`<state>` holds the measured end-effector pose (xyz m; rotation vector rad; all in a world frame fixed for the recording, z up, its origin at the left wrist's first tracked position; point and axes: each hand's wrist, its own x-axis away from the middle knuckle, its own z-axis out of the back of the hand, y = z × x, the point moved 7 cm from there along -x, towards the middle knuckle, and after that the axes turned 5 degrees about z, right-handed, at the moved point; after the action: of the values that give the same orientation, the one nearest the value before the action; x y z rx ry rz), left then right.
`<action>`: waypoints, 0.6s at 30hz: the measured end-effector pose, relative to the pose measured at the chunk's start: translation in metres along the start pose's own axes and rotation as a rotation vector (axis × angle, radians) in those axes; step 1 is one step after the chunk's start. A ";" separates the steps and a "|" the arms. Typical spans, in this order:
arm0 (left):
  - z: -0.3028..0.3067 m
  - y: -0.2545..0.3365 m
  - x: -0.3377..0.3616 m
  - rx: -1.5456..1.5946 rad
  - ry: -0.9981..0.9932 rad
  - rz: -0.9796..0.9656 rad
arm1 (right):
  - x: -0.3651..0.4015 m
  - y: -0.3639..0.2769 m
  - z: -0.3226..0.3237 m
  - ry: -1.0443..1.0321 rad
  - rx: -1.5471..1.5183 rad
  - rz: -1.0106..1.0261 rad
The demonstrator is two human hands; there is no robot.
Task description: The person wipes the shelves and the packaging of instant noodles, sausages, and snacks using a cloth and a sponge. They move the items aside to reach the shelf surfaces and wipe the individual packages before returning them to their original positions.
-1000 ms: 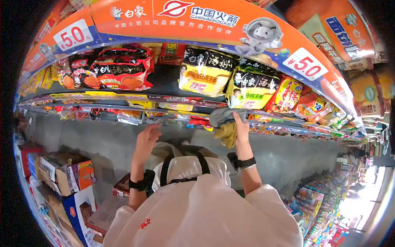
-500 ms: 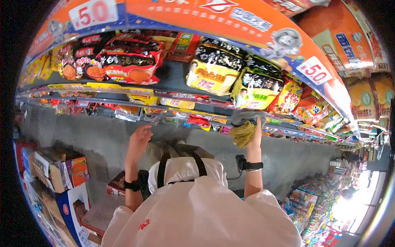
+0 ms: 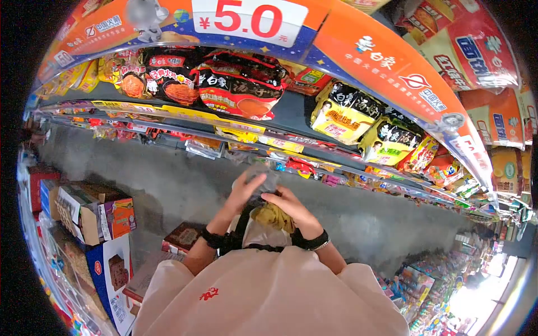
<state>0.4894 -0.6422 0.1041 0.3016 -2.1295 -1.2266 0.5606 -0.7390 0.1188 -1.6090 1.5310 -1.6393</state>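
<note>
Close in front of my chest both hands are together on a bunched grey cloth (image 3: 264,180). My left hand (image 3: 242,191) has its fingers closed on the grey cloth from the left side. Fingers bent, my right hand (image 3: 291,206) grips the cloths from the right, and an olive-yellow cloth (image 3: 273,217) hangs crumpled below its palm. Beyond the hands runs a shelf edge with yellow price strips (image 3: 185,117). Bagged instant noodles stand on that shelf, among them a red-and-black pack (image 3: 241,87) and a yellow-and-black pack (image 3: 344,115).
An orange banner with a 5.0 price sign (image 3: 249,19) curves above the shelf. Opened cardboard boxes (image 3: 84,213) stand on the floor at left, beside a blue-and-white carton (image 3: 115,274). Large orange packs (image 3: 496,120) hang at right. More goods (image 3: 412,280) fill the lower right near a bright window.
My right hand has come from the shelf edge back to my chest with the cloths. My left hand has moved in and taken hold of the grey one. The view has shifted left.
</note>
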 end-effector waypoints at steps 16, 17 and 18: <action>0.090 -0.097 0.011 0.354 0.593 0.300 | -0.026 0.026 0.190 0.473 -0.072 0.237; 0.074 -0.088 0.019 0.359 0.639 0.260 | -0.039 0.027 0.211 0.512 0.220 0.411; 0.062 -0.098 0.020 0.369 0.651 0.270 | -0.050 0.023 0.220 0.521 0.535 0.523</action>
<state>0.4227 -0.6615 0.0092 0.4779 -1.7274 -0.4782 0.7575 -0.7968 0.0213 -0.4737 1.3891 -1.9909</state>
